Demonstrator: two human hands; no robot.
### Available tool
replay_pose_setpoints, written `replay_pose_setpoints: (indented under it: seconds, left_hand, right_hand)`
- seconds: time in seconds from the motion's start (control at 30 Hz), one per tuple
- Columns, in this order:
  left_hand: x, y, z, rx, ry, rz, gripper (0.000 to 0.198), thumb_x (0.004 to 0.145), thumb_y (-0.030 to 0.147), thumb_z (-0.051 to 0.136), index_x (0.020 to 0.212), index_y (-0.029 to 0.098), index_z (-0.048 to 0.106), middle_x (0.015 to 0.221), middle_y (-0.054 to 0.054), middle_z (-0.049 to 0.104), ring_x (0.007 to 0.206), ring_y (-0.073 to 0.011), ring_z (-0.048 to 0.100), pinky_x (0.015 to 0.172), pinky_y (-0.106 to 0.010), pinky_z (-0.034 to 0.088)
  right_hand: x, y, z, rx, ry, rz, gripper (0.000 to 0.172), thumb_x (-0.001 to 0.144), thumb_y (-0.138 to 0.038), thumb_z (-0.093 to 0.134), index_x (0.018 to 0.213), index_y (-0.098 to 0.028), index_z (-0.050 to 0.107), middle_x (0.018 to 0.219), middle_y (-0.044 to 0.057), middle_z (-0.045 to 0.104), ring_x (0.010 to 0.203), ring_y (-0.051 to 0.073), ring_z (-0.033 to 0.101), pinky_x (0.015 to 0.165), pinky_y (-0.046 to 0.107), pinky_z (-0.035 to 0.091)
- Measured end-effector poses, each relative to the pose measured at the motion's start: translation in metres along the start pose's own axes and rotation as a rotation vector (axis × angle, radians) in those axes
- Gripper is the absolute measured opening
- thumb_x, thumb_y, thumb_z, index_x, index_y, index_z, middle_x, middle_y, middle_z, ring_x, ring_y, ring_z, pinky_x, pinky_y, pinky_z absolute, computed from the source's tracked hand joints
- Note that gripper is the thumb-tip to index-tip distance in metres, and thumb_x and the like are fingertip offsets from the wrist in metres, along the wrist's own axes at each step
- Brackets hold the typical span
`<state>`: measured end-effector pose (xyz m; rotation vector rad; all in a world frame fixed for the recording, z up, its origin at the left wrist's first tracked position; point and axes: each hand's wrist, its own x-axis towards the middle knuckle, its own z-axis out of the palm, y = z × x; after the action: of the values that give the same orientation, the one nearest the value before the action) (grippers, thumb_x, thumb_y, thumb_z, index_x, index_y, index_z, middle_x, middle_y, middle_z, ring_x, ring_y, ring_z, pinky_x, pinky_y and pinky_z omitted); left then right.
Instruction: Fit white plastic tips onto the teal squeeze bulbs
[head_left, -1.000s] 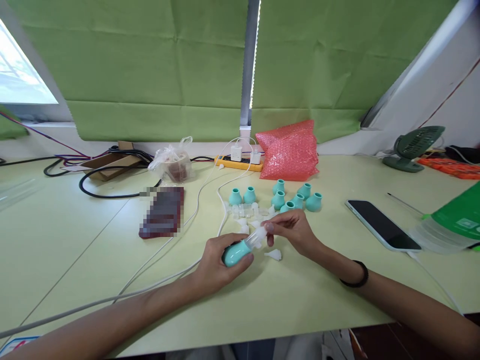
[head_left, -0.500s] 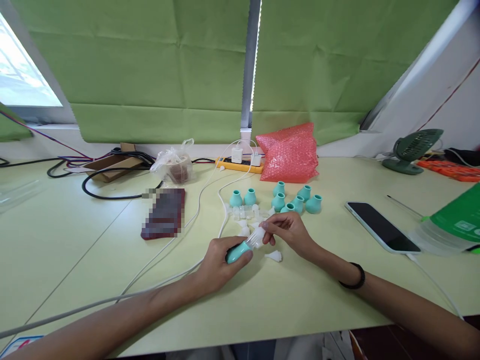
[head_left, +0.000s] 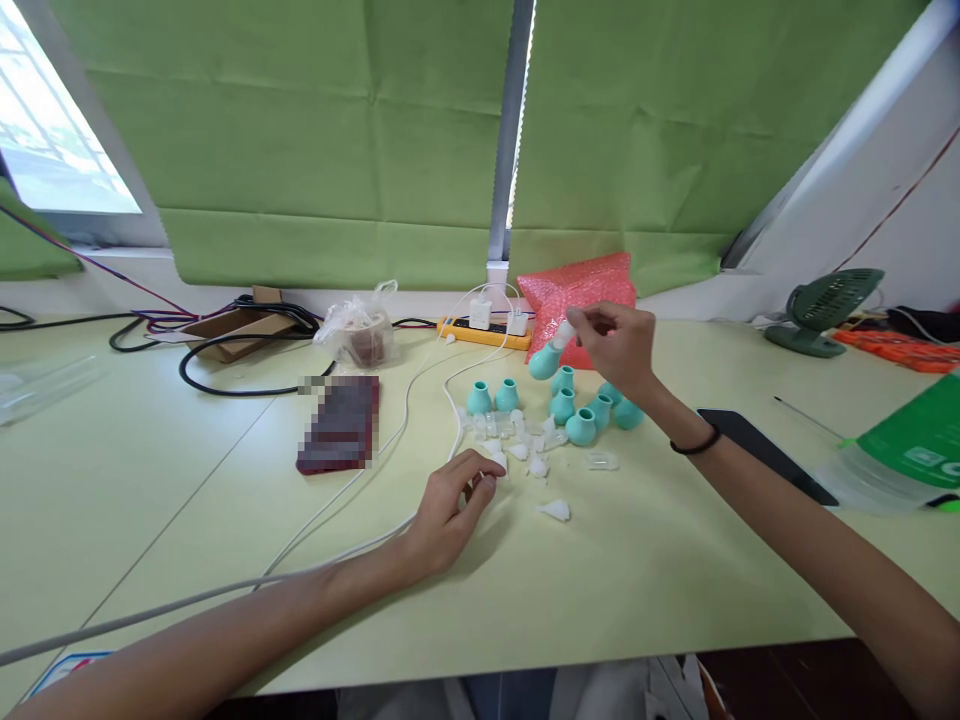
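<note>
My right hand [head_left: 619,345] is raised over the far part of the table, thumb and fingers pinching the white end of a small assembled piece. That piece has a teal rubber bulb [head_left: 545,362] hanging low at its left. Beneath it, several upright teal bulbs [head_left: 581,427] stand in a cluster. My left hand [head_left: 456,505] rests low over the table with curled fingers, thumb and forefinger slightly apart. Its fingertips are beside a white nozzle-like tip [head_left: 498,461]; whether they touch it I cannot tell. Several clear tubes [head_left: 495,425] and loose white tips [head_left: 556,511] lie nearby.
A red bubble-wrap bag [head_left: 577,290] lies behind the bulbs, beside a yellow power strip [head_left: 484,334]. White cables [head_left: 352,548] run past my left forearm. A phone [head_left: 765,455] lies right, near a green-and-clear container [head_left: 915,440] and a small fan [head_left: 814,310].
The teal bulb has left my left hand and is now held in my right hand, which has risen up and away. My left hand has moved slightly and loosened its fingers.
</note>
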<state>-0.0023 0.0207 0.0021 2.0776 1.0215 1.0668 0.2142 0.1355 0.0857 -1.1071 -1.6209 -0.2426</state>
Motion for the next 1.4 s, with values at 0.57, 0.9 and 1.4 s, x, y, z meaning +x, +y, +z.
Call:
replay_pose_setpoints:
  seconds: [0.57, 0.9, 1.4]
  left_hand:
    - [0.002, -0.003, 0.002, 0.046, 0.004, 0.039, 0.016, 0.077, 0.01, 0.039, 0.079, 0.015, 0.053, 0.074, -0.002, 0.052, 0.065, -0.0114, 0.049, 0.056, -0.022, 0.04]
    - [0.002, -0.003, 0.003, 0.08, 0.118, 0.062, 0.018, 0.073, 0.006, 0.039, 0.079, 0.017, 0.052, 0.078, -0.003, 0.049, 0.066, -0.0114, 0.047, 0.057, -0.023, 0.041]
    - [-0.001, -0.004, 0.009, 0.448, -0.142, 0.149, 0.044, 0.068, 0.008, 0.047, 0.109, 0.022, 0.046, 0.125, -0.008, 0.034, 0.113, -0.0279, 0.026, 0.091, -0.048, 0.031]
  right_hand:
    - [0.011, 0.052, 0.06, -0.524, -0.425, 0.193, 0.031, 0.071, -0.041, 0.047, 0.077, -0.018, 0.067, 0.074, 0.009, 0.065, 0.075, 0.023, 0.057, 0.057, 0.028, 0.039]
    - [0.0, 0.018, 0.039, -0.434, -0.213, 0.102, 0.031, 0.076, -0.037, 0.04, 0.078, -0.018, 0.064, 0.063, 0.005, 0.061, 0.062, 0.018, 0.055, 0.054, 0.026, 0.035]
    - [-0.104, -0.027, -0.004, -0.104, -0.859, -0.301, 0.015, 0.072, -0.022, 0.049, 0.083, -0.016, 0.056, 0.077, 0.005, 0.057, 0.061, 0.014, 0.053, 0.055, 0.024, 0.038]
